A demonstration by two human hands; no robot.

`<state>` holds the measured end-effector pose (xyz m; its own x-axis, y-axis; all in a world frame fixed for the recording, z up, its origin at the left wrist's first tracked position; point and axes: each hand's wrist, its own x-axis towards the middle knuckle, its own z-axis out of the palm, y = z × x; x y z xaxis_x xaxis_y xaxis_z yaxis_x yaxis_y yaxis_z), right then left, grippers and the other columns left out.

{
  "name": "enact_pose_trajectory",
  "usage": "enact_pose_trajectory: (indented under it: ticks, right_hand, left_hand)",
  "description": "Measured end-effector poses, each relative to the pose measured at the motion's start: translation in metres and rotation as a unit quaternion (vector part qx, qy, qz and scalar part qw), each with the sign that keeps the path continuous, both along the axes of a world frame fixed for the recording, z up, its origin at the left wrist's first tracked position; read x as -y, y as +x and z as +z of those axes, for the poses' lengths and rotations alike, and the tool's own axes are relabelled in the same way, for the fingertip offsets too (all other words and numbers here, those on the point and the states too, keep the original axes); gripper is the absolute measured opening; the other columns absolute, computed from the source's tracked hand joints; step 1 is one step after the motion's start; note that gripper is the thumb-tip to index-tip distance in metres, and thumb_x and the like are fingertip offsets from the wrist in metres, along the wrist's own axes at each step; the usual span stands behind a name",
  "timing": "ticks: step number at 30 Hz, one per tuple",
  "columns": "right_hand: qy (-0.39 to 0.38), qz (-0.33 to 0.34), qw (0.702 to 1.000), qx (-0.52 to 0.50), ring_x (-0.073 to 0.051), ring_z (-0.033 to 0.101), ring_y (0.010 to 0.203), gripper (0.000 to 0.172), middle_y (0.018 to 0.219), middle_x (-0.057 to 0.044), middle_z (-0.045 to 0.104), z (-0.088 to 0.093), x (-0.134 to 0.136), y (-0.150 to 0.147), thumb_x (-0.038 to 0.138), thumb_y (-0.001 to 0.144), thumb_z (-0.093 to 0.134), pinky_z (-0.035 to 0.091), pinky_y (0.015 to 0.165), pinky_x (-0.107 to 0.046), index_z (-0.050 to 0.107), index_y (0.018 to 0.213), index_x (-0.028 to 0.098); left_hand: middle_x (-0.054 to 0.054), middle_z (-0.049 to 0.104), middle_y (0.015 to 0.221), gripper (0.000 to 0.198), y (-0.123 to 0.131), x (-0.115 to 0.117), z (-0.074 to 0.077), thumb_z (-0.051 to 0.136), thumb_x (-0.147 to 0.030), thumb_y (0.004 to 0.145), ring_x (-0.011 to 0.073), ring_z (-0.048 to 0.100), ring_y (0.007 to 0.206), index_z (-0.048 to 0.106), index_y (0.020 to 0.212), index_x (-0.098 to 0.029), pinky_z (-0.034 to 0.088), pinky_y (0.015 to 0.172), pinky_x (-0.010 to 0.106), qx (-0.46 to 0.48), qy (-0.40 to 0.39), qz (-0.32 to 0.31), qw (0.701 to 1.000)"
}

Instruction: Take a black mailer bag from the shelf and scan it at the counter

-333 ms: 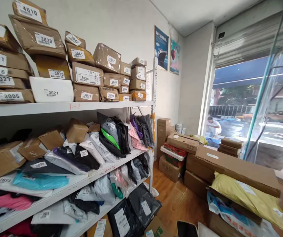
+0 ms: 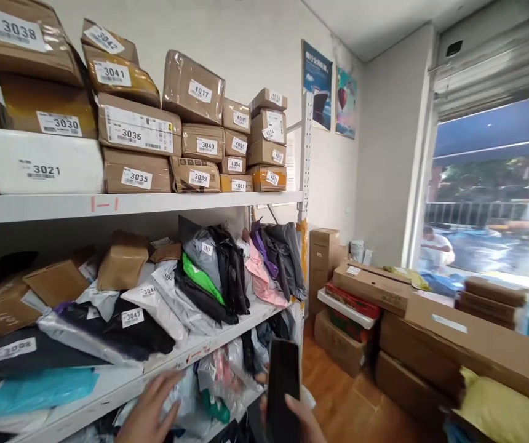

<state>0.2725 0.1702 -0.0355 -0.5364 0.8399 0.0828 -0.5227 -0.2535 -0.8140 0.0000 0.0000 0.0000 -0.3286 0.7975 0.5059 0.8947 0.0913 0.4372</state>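
**You are holding a dark phone upright in your right hand (image 2: 299,418) while your left hand (image 2: 147,409) is reaching toward the bagged parcels on the lower shelf.**

Your right fingers are wrapping around the lower end of the phone (image 2: 283,387), its dark screen facing you, just in front of the shelf post. Your left hand is spreading open, fingers apart and gripping nothing, hovering just beside a pale plastic mailer bag (image 2: 186,394) below the white shelf edge (image 2: 121,378). No parcel is in hand yet, so the picking appears to be only starting: the numbered bags, such as the black bag tagged 3043 (image 2: 130,326), are lying untouched, and the cartons above, among them 3035 (image 2: 136,172), are sitting stacked in their rows.
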Motion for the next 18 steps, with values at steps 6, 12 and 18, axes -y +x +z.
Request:
enact_pose_trajectory:
  ticks: [6,12,18]
  right_hand:
    - [0.078,0.105,0.979,-0.158,-0.018,0.064,0.073,0.073,0.115,-0.006,0.067,0.128,-0.093,-0.142,0.036,0.055,0.086,0.051,0.067,-0.031,0.058,0.121,0.023]
    - [0.132,0.147,0.971,-0.138,-0.017,0.060,0.069,0.070,0.079,-0.002,0.070,0.171,-0.150,-0.207,0.033,0.054,0.081,0.045,0.070,-0.030,0.057,0.117,0.015]
    - [0.229,0.098,0.965,-0.082,-0.014,0.054,0.065,0.035,0.079,-0.001,0.068,0.165,-0.177,-0.202,0.032,0.059,0.074,0.044,0.067,-0.029,0.059,0.088,0.020]
  left_hand:
    - [0.012,0.064,0.124,0.041,0.009,-0.176,0.171,0.044,-0.028,0.092,0.0282,0.054,0.118,0.056,0.130,-0.014,0.045,0.101,0.046,-0.223,0.102,0.082,0.966]
    - [0.017,0.068,0.104,0.033,-0.012,-0.251,0.213,0.050,-0.031,0.092,0.0337,0.056,0.107,0.067,0.106,-0.006,0.042,0.093,0.047,-0.265,0.038,0.274,0.924]
    - [0.009,0.068,0.108,0.030,-0.029,-0.237,0.209,0.046,-0.030,0.094,0.0309,0.054,0.111,0.072,0.096,-0.017,0.038,0.091,0.043,-0.292,-0.062,0.288,0.910]
